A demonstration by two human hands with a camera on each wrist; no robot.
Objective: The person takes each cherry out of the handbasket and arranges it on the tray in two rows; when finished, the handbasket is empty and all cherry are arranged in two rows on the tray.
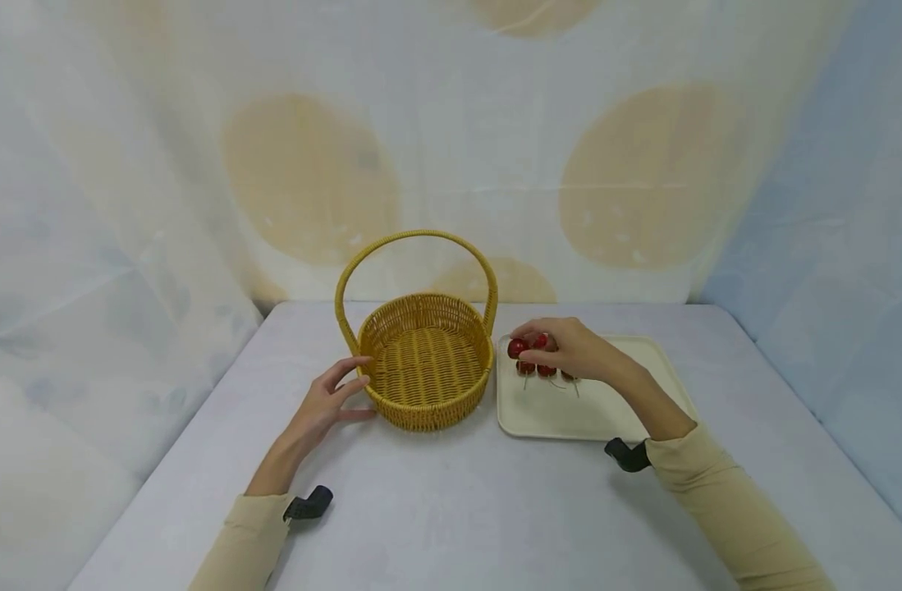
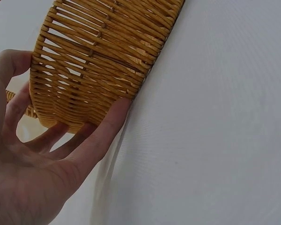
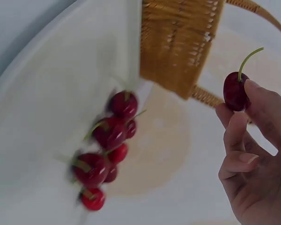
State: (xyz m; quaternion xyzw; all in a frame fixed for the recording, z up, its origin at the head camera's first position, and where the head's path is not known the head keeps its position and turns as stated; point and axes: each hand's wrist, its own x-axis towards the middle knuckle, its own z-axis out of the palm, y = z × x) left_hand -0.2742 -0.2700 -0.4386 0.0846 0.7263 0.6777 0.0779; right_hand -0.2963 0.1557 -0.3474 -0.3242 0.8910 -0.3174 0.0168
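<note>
A yellow-brown wicker basket [image 1: 427, 417] with a tall arched handle stands left of centre on the table. My left hand [image 1: 331, 398] is at its left side, fingers spread and touching the woven wall [image 2: 96, 61], one fingertip up at the rim. To the right, my right hand [image 1: 572, 349] is over a cream tray [image 1: 606, 420]. Between thumb and fingers it pinches a dark red cherry [image 3: 235, 92], green stem pointing up in the right wrist view. Several more cherries [image 3: 110, 133] with stems lie bunched on the tray, partly hidden by the hand in the head view.
The tray's left edge is close beside the basket. A pale table [image 1: 451, 509] with a white cover lies beneath both. Patterned cloth [image 1: 465, 164] hangs behind and on both sides. Each wrist wears a black device [image 1: 628, 454].
</note>
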